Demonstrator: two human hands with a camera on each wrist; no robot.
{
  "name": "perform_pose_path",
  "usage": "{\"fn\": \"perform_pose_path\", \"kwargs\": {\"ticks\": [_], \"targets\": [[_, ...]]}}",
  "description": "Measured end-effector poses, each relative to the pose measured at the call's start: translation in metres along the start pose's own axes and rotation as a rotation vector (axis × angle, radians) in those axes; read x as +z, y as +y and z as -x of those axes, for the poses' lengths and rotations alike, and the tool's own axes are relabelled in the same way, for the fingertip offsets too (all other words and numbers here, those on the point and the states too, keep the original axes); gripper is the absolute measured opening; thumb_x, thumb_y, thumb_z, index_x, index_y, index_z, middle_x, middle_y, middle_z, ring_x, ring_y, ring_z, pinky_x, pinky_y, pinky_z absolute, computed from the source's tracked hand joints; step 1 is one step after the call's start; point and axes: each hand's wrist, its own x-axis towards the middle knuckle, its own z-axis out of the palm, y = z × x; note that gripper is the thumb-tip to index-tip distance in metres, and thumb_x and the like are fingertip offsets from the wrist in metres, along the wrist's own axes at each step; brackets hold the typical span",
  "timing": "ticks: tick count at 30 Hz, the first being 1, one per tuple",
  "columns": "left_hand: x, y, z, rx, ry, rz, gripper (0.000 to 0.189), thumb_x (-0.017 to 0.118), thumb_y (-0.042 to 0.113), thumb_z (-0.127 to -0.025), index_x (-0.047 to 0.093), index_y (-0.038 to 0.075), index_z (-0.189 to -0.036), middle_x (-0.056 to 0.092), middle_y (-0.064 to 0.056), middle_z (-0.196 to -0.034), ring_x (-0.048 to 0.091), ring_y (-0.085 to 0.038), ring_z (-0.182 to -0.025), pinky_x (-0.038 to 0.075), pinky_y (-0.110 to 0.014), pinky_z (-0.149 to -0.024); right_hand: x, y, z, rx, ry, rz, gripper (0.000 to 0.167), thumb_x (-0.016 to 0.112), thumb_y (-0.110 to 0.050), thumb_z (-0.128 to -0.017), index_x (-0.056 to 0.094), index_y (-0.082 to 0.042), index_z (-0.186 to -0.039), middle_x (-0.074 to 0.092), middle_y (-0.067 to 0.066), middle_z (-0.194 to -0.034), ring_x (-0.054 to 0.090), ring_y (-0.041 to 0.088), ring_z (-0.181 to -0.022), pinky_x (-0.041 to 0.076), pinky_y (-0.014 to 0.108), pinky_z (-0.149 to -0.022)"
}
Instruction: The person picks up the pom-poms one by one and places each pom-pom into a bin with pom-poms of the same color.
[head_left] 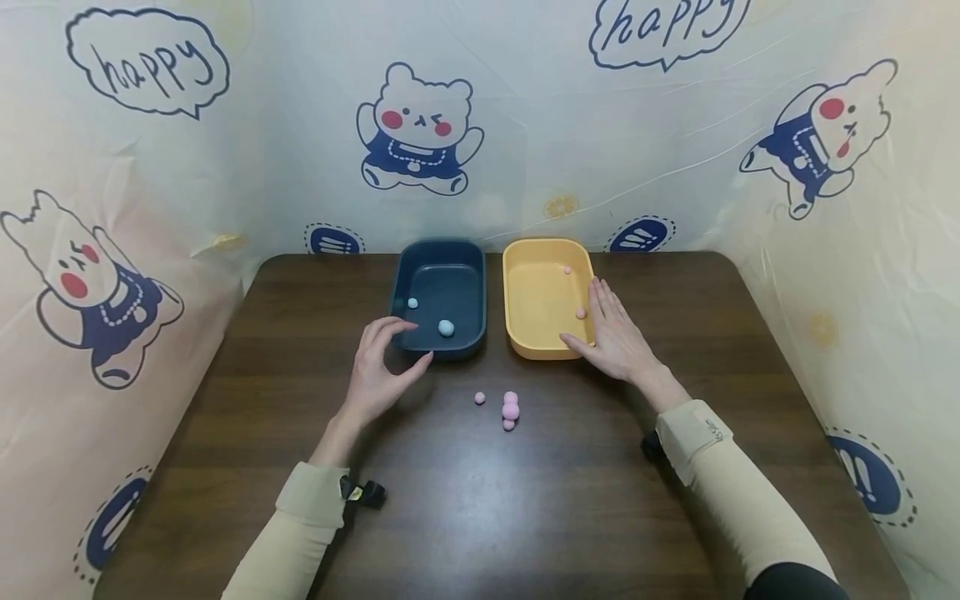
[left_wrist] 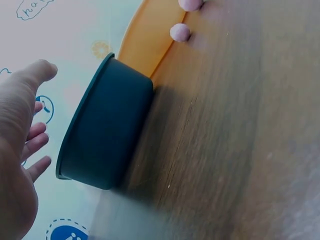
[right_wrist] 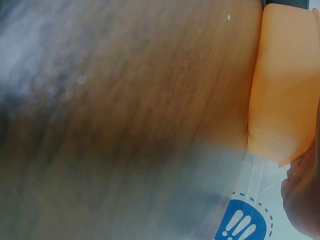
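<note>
My left hand [head_left: 375,375] is over the near left corner of a dark blue box [head_left: 438,254], thumb and fingers apart with nothing between them. Inside that box lie a small light blue ball [head_left: 412,303] and a larger light blue ball [head_left: 446,328]. Along the right wall of a yellow box [head_left: 536,321] my right hand [head_left: 618,337] lies with straight fingers, its thumb reaching over the near rim. Two small pink balls, one far [head_left: 567,269] and one nearer [head_left: 581,312], sit in the yellow box.
In front of the boxes, a single pink ball [head_left: 480,398] rests on the brown table [head_left: 480,533]. Beside it, three pink balls [head_left: 511,412] stand in a touching row. A printed cloth [head_left: 517,125] hangs behind and at both sides of the table.
</note>
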Motion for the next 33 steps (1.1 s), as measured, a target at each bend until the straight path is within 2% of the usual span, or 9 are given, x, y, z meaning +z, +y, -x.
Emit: {"fn": "perform_pose_path", "kwargs": {"ticks": [5,11,16,19,24,29,33], "targets": [[0.001,0.006,0.004,0.012,-0.013,-0.002,0.050,0.092,0.017,-0.090,0.069,0.008,-0.134,0.067,-0.009,-0.137,0.060,-0.025,-0.129,0.056,-0.050,-0.112,0.000,0.000,0.000,0.016,-0.012,-0.002,0.116,0.049,-0.075,-0.104,-0.006,0.000,-0.175,-0.011,0.017,-0.186,-0.004,0.035,-0.175,0.009,0.056,-0.142],[0.002,0.014,0.010,0.026,-0.053,0.013,0.044,0.092,0.015,-0.090,0.072,0.009,-0.128,0.073,-0.008,-0.128,0.065,-0.024,-0.121,0.060,-0.053,-0.105,0.000,0.001,0.000,0.014,-0.014,0.000,0.116,0.049,-0.075,-0.105,-0.007,0.000,-0.174,-0.010,0.019,-0.186,-0.003,0.036,-0.175,0.009,0.056,-0.142],[0.003,0.023,0.014,0.050,-0.079,0.035,0.038,0.091,0.014,-0.090,0.076,0.009,-0.125,0.076,-0.006,-0.124,0.069,-0.022,-0.116,0.062,-0.046,-0.104,0.000,0.001,0.000,0.019,-0.016,-0.001,0.116,0.048,-0.075,-0.105,-0.008,-0.001,-0.174,-0.012,0.018,-0.186,-0.005,0.036,-0.175,0.008,0.056,-0.142],[0.007,0.024,0.018,0.071,-0.106,0.056,0.036,0.091,0.012,-0.090,0.077,0.009,-0.124,0.077,-0.006,-0.123,0.072,-0.022,-0.112,0.064,-0.049,-0.103,-0.001,0.000,0.001,0.028,-0.023,-0.004,0.116,0.048,-0.075,-0.105,-0.009,-0.002,-0.175,-0.015,0.014,-0.186,-0.006,0.034,-0.175,0.008,0.056,-0.142],[0.015,0.024,0.024,0.065,-0.186,0.069,0.041,0.092,0.013,-0.090,0.076,0.010,-0.128,0.078,-0.008,-0.127,0.073,-0.023,-0.117,0.062,-0.056,-0.106,-0.001,0.000,0.000,0.031,-0.027,-0.012,0.116,0.047,-0.075,-0.104,-0.009,-0.003,-0.175,-0.016,0.013,-0.186,-0.006,0.034,-0.175,0.007,0.056,-0.143],[0.021,0.024,0.027,0.028,-0.296,0.032,0.052,0.092,0.018,-0.091,0.072,0.008,-0.138,0.075,-0.007,-0.138,0.071,-0.027,-0.128,0.059,-0.055,-0.111,0.000,-0.001,0.000,0.030,-0.025,-0.016,0.116,0.047,-0.076,-0.104,-0.009,-0.003,-0.175,-0.016,0.013,-0.186,-0.006,0.034,-0.175,0.008,0.056,-0.142],[0.026,0.022,0.028,-0.012,-0.358,0.003,0.057,0.092,0.022,-0.092,0.070,0.009,-0.143,0.072,-0.006,-0.143,0.070,-0.026,-0.132,0.058,-0.053,-0.115,0.000,-0.001,0.000,0.026,-0.019,-0.013,0.116,0.047,-0.076,-0.104,-0.007,-0.002,-0.175,-0.013,0.016,-0.186,-0.005,0.035,-0.175,0.008,0.056,-0.142]]}}
